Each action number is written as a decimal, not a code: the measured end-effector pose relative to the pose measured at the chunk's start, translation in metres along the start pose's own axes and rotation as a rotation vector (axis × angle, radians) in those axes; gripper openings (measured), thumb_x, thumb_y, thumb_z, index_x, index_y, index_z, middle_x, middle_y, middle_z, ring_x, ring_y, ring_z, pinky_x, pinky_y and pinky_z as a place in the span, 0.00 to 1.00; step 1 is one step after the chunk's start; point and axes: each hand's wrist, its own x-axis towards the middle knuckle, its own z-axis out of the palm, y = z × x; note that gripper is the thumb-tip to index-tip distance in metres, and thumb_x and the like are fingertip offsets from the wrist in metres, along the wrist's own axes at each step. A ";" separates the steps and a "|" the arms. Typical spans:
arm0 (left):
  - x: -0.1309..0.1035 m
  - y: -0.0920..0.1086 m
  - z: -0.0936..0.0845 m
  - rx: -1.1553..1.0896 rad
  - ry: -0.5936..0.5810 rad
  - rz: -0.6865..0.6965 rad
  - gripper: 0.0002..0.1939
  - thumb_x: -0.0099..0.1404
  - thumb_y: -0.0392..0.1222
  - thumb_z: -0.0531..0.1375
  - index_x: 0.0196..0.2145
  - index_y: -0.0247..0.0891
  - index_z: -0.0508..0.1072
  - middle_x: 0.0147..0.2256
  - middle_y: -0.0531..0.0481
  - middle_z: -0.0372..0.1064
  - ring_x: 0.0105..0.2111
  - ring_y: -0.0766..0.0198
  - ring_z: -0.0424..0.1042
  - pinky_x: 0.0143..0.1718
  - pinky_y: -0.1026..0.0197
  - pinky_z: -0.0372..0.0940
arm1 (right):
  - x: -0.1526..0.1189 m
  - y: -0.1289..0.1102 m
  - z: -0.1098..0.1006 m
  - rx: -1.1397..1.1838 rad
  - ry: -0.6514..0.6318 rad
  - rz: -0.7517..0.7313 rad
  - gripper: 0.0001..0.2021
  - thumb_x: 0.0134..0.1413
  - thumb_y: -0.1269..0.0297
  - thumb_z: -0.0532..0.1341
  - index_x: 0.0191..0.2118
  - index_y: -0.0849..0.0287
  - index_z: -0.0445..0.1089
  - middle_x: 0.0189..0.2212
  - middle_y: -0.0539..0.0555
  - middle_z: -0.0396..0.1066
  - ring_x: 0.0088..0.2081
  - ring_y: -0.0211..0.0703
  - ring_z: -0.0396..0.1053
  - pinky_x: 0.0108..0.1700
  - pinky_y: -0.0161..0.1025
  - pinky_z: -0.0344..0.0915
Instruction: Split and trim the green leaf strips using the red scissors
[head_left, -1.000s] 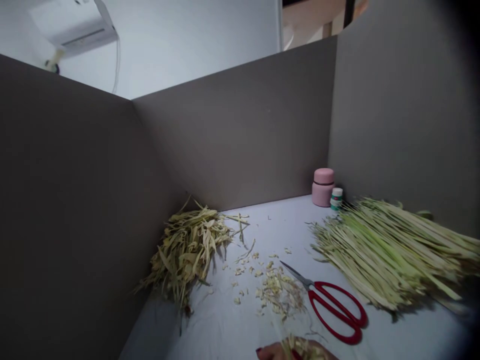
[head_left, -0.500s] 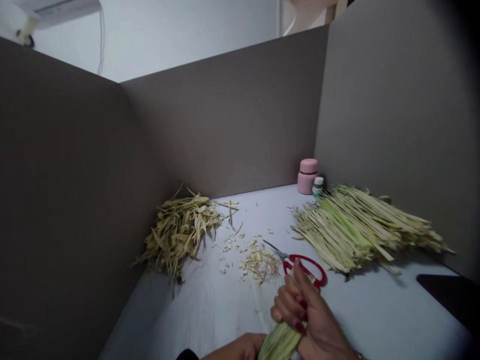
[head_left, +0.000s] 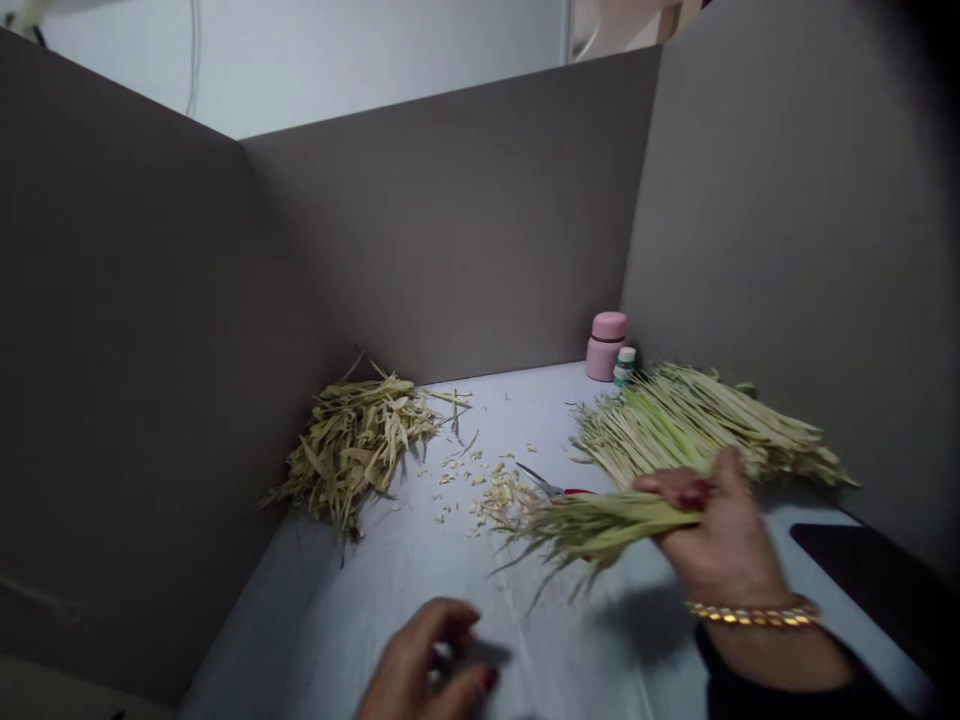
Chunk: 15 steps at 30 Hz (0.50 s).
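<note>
My right hand is closed round a bundle of green stalks, held above the table with its thin leafy ends pointing left. Under the bundle lie red-handled scissors, mostly covered, with the blades showing. Just behind my right hand is a large pile of pale green stalks. Low in the middle, my left hand hovers over the table, fingers curled but apart, with nothing in it. Small pale trimmings lie scattered beside the scissors.
A heap of dry, yellowish leaves sits against the left panel. A pink jar and a small white-capped bottle stand in the back right corner. At the right edge lies a dark flat object. Grey panels enclose the table.
My right hand has moved right and up with the stalk bundle, which now lies sideways over the scissors. My left hand has let go of the bundle and moved away to the left.
</note>
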 end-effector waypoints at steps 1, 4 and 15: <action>0.004 0.010 0.015 -0.129 -0.036 0.025 0.30 0.46 0.47 0.65 0.47 0.40 0.65 0.46 0.41 0.66 0.45 0.53 0.64 0.44 0.58 0.58 | -0.002 0.020 -0.001 -0.013 -0.005 0.069 0.20 0.48 0.57 0.60 0.12 0.57 0.57 0.06 0.41 0.59 0.15 0.34 0.62 0.27 0.37 0.66; 0.018 0.034 0.051 -0.398 0.038 0.145 0.29 0.45 0.53 0.63 0.45 0.40 0.68 0.48 0.42 0.65 0.51 0.49 0.58 0.52 0.53 0.52 | -0.016 0.078 -0.005 -0.067 0.037 0.265 0.15 0.46 0.61 0.62 0.15 0.58 0.62 0.11 0.47 0.68 0.19 0.41 0.68 0.26 0.42 0.67; 0.041 0.041 0.013 -0.414 0.362 -0.049 0.09 0.51 0.42 0.61 0.28 0.35 0.66 0.24 0.51 0.68 0.24 0.63 0.66 0.26 0.61 0.62 | -0.021 0.091 -0.049 -0.886 -0.389 0.126 0.29 0.31 0.69 0.70 0.46 0.55 0.66 0.47 0.53 0.67 0.52 0.47 0.58 0.50 0.37 0.56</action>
